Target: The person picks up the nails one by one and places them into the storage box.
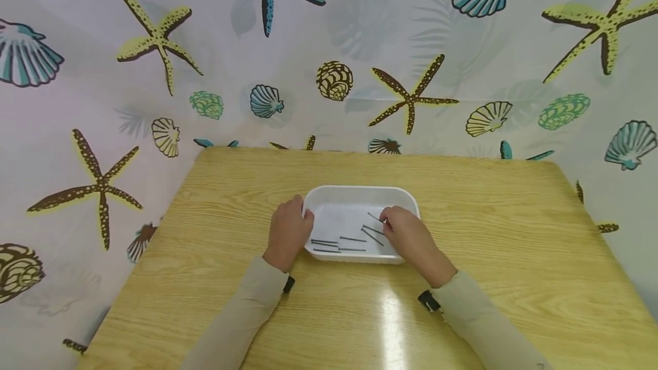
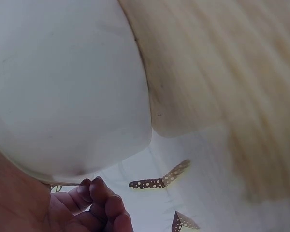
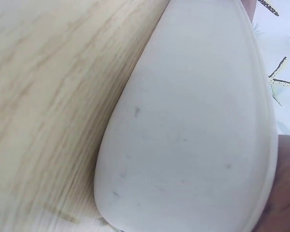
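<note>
A white plastic tray (image 1: 354, 188) stands on the wooden table with several thin dark nails in it. My left hand (image 1: 290, 232) grips the tray's left rim, thumb on the inner side and fingers outside. Over the right part of the tray, my right hand (image 1: 409, 237) pinches a nail (image 1: 375, 218) between thumb and forefinger, its headed end pointing up and left. Just below that hand lie other loose nails (image 1: 372, 236). A row of nails (image 1: 326, 246) lies roughly parallel in the front left corner. Both wrist views mostly show the tray's outer wall (image 2: 77, 87), hiding the nails.
The wooden table (image 1: 514, 233) extends on both sides of the tray and in front of it. A cloth (image 1: 308, 124) printed with shells and starfish hangs behind the table and along its sides. Black straps (image 1: 428, 300) show at the sleeves.
</note>
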`<state>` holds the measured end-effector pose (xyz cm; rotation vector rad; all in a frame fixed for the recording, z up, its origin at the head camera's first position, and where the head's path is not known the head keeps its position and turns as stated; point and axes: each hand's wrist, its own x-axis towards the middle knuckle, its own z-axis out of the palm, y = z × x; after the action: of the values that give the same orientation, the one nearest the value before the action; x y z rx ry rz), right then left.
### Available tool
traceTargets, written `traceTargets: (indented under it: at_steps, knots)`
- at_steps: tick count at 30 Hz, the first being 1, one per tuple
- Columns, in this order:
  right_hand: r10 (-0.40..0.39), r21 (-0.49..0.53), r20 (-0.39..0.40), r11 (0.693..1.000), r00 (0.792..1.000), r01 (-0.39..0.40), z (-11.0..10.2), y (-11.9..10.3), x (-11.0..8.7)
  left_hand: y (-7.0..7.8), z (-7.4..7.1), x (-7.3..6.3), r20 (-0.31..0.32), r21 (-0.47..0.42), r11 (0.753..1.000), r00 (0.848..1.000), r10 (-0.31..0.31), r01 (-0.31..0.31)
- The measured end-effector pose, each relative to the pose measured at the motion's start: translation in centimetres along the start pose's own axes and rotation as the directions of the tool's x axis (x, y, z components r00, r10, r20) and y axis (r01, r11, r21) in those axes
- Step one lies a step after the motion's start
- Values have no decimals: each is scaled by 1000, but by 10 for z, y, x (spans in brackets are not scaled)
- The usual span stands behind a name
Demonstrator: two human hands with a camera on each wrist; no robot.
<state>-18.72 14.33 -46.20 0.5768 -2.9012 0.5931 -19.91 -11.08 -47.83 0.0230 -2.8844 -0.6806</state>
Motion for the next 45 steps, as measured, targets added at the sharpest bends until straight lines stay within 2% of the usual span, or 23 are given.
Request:
traceTargets:
  at_steps: [15, 23, 45]
  knots:
    - [68, -106, 84, 993, 994, -59, 2, -2, 8, -2, 3, 0, -14, -1, 1000, 1000, 6, -6]
    - [89, -146, 87, 986, 992, -75, 5, -3, 11, -3, 4, 0, -7, 5, 1000, 1000, 8, -8]
    - [124, -121, 127, 987, 984, -109, 15, 4, 20, -1, 3, 0, -35, -9, 1000, 999, 26, -27]
